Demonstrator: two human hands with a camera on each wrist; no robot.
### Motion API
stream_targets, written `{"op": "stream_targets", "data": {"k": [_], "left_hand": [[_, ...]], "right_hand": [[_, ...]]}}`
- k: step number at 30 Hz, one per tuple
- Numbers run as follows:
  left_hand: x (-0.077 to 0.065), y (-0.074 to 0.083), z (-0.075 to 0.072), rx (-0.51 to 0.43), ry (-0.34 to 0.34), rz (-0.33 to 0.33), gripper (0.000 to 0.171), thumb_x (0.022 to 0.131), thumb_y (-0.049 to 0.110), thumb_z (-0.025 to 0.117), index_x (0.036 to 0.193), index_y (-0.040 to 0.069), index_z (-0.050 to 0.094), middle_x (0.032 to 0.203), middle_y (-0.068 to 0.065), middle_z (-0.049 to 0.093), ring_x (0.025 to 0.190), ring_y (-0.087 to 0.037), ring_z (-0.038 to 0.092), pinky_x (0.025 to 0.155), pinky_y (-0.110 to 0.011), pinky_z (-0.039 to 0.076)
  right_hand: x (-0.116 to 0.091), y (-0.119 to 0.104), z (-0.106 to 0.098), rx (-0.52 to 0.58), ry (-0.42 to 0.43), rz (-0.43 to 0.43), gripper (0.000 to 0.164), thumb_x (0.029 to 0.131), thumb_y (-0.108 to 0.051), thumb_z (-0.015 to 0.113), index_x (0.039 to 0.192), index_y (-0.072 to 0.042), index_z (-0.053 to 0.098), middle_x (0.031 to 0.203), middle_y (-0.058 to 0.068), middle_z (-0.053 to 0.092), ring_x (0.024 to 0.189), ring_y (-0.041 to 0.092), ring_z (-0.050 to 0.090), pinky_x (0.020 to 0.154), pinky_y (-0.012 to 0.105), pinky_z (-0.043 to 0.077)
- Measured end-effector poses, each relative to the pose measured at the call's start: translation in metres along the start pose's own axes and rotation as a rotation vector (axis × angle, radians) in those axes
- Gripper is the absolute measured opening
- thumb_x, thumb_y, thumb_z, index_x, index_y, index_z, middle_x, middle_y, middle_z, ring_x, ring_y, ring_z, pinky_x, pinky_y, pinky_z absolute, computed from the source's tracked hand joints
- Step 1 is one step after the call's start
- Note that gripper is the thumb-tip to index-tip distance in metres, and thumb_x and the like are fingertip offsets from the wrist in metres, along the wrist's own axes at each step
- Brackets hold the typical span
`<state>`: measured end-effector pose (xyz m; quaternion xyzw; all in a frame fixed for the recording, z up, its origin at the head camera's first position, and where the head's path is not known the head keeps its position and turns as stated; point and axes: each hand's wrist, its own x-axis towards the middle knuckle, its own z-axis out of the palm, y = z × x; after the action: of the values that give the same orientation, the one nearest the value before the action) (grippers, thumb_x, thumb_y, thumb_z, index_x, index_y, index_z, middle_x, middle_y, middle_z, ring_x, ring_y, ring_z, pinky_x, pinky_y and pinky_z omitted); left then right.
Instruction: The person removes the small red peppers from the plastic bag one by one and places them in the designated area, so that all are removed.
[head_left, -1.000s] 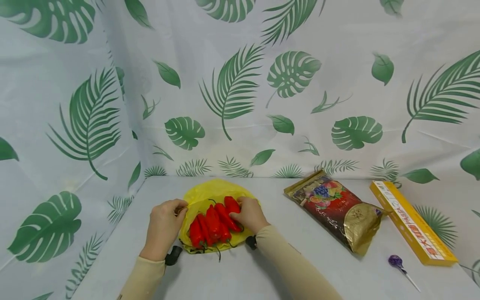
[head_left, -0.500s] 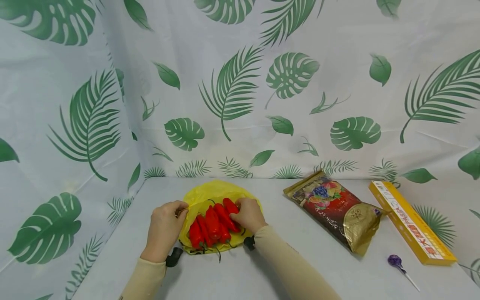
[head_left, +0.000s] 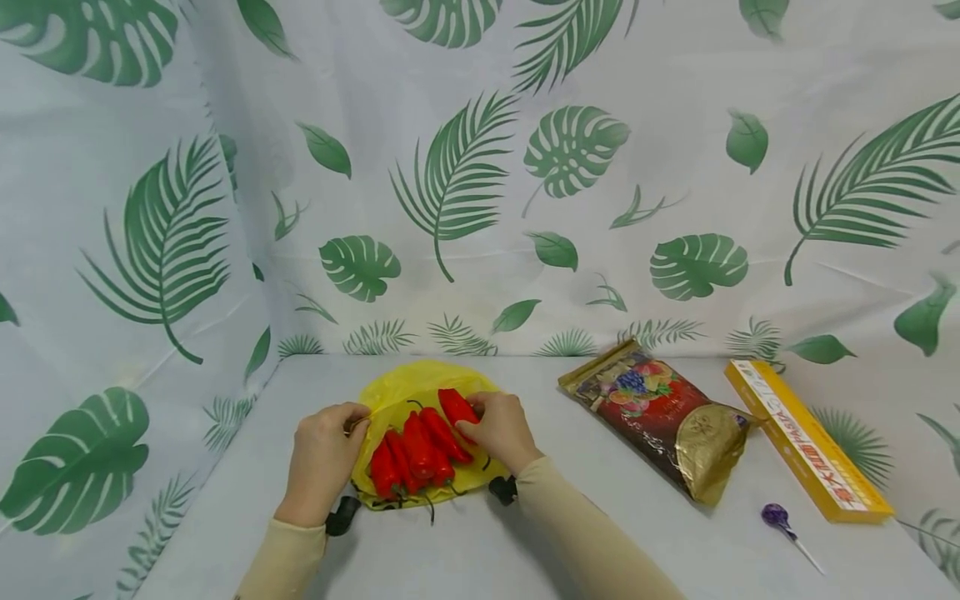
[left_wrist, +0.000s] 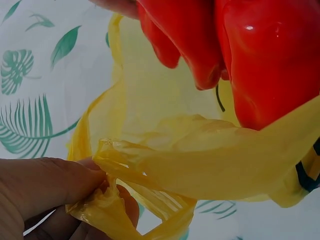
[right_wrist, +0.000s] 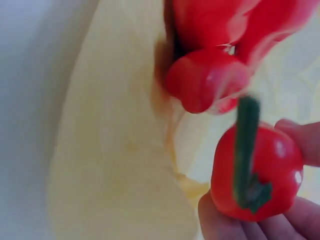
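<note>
A yellow plastic bag (head_left: 405, 379) lies spread with its mouth toward the person, and several red peppers (head_left: 418, 446) rest inside it, stems mostly pointing to the front. My left hand (head_left: 322, 450) pinches the bag's gathered edge between thumb and fingers; in the left wrist view the thin yellow plastic (left_wrist: 165, 165) is stretched from that grip. At the bag's right side, my right hand (head_left: 506, 427) holds one red pepper (head_left: 455, 406) between thumb and fingers. The right wrist view shows this held pepper (right_wrist: 280, 160) end-on, its green stem toward the camera, beside other peppers (right_wrist: 202, 82).
Right of the bag, a gold and dark red fruit-printed pouch (head_left: 660, 421) lies slanted. Beyond it are a long yellow pasta box (head_left: 806, 437) and a purple lollipop (head_left: 776, 517). A leaf-patterned cloth wall (head_left: 465, 300) stands behind and to the left of the white table (head_left: 442, 567).
The right hand has raised and tilted its pepper slightly away from the others. My left hand keeps its pinch on the bag. The whole head view has shifted a little.
</note>
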<state>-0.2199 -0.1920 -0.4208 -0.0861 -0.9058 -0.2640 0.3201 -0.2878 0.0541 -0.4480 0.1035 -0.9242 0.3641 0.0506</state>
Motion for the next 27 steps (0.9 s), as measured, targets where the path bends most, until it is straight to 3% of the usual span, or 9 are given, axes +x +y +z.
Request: {"op": "stream_targets", "data": {"k": [3,8,14,27], "left_hand": [[0.000,0.001,0.000,-0.003,-0.001,0.009,0.013,0.082,-0.002,0.084,0.094,0.001,0.081,0.087,-0.014,0.080,0.074,-0.025,0.077,0.066,-0.040,0.065],[0.002,0.003,0.000,0.000,0.008,0.041,0.014,0.081,-0.004,0.084,0.094,0.000,0.080,0.087,-0.015,0.080,0.074,-0.026,0.076,0.066,-0.041,0.065],[0.005,0.006,0.001,0.004,0.020,0.059,0.014,0.080,-0.004,0.085,0.093,-0.002,0.080,0.088,-0.017,0.080,0.076,-0.029,0.077,0.070,-0.045,0.066],[0.001,0.009,0.000,-0.021,0.026,0.060,0.016,0.080,-0.006,0.084,0.095,-0.002,0.079,0.088,-0.018,0.079,0.077,-0.031,0.077,0.071,-0.047,0.065]], "right_hand": [[-0.009,0.000,-0.010,0.028,-0.013,-0.043,0.037,0.086,-0.023,0.085,0.117,-0.005,0.077,0.105,0.009,0.080,0.090,0.020,0.072,0.082,0.035,0.065],[-0.023,0.001,-0.027,0.080,-0.029,-0.089,0.038,0.087,-0.024,0.085,0.118,-0.004,0.077,0.105,0.009,0.081,0.090,0.020,0.076,0.079,0.033,0.066],[-0.045,0.008,-0.051,0.114,-0.039,-0.050,0.042,0.087,-0.025,0.085,0.124,-0.006,0.075,0.110,0.009,0.080,0.094,0.021,0.076,0.076,0.032,0.067],[-0.087,0.056,-0.089,-0.006,0.002,-0.004,0.040,0.082,-0.019,0.089,0.119,-0.008,0.077,0.103,0.007,0.081,0.083,0.013,0.075,0.064,0.022,0.062]]}}
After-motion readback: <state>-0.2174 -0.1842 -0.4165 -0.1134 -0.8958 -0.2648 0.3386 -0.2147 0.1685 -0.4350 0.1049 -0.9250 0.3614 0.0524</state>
